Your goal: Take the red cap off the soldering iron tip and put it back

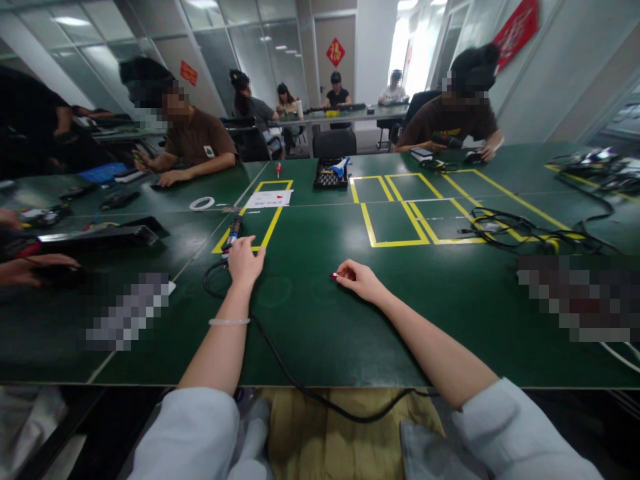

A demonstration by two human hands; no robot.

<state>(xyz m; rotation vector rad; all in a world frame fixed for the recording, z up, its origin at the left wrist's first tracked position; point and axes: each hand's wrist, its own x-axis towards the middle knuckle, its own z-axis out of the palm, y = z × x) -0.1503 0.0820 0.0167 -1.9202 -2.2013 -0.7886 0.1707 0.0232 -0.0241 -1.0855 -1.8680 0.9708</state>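
My left hand (245, 261) is at the lower edge of a yellow tape outline, its fingers apart. Right beside its fingers lies a dark, cylindrical corded tool (235, 230); whether they touch it I cannot tell. A black cable (280, 360) runs under my left forearm and droops over the table's front edge. Above the green table (300, 313), my right hand (361, 280) pinches a small red and white piece (334, 275) between thumb and fingers. Its exact kind is too small to make out. A white printed sheet (270, 199) lies across the tape outline beyond my left hand.
Farther back are a black tray (325, 175) with a blue and white item, a red screwdriver (279, 169) and a white tape roll (202, 203). Tangled black cables (505, 230) lie at right. Co-workers sit around the table; another person's hand (43, 267) is at left.
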